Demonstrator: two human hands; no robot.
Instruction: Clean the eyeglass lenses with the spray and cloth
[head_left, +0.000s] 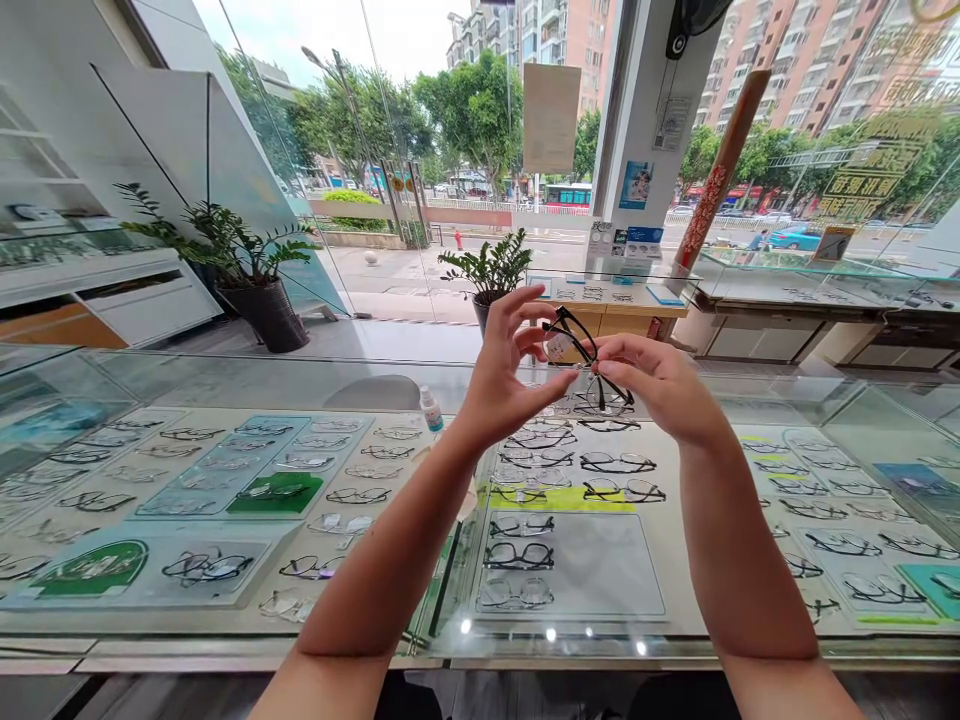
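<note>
A pair of black-framed eyeglasses point(576, 328) is held up above the glass counter, tilted, with a pale label or sticker by one lens. My right hand point(656, 385) pinches the frame between thumb and fingers. Around the other side curves my left hand point(510, 375), its thumb well apart from its raised fingers. Those fingertips are close to the frame; whether they touch it, I cannot tell. Under my hands, several rows of eyeglasses point(619, 462) lie inside the glass display counter point(577, 625).
A small spray bottle point(430, 410) with blue liquid stands on the counter, left of my left forearm. More eyeglasses point(206, 568) fill the left part of the case. Beyond are potted plants point(262, 300), another display counter point(772, 330), a pillar point(645, 140) and large windows.
</note>
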